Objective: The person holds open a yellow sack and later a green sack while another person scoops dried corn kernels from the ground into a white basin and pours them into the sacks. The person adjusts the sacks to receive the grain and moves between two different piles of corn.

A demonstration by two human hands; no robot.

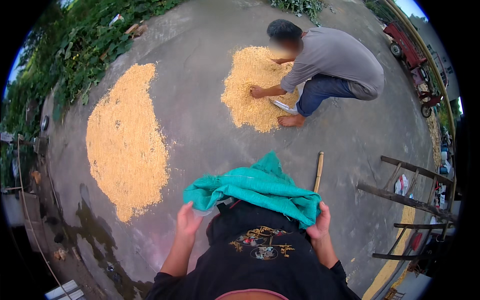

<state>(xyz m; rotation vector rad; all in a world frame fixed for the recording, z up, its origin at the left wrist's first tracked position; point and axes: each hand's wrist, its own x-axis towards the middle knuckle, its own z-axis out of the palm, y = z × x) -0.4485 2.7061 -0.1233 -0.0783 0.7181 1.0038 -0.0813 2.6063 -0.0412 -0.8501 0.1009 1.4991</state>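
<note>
A green woven sack (247, 185) spans the space between my hands, bunched and folded, with frayed edges. My left hand (189, 219) grips its left end, where a bit of clear plastic lining shows below the green weave. At the other end, my right hand (319, 223) has its fingers closed on the sack's edge. Just beyond the sack, on the right, a wooden handle (319, 170) lies on the concrete; its lower end is hidden. Farther ahead, a heap of yellow grain (247, 78) that looks like corn kernels is spread on the ground.
A co-worker (333, 63) crouches barefoot with both hands at the heap, near a pale scoop-like object (284, 107). More kernels (127, 146) cover the ground at left. Wooden ladders (407, 198) stand at right, a red three-wheeler (408, 52) behind. Dark wet concrete (95, 232) lies lower left.
</note>
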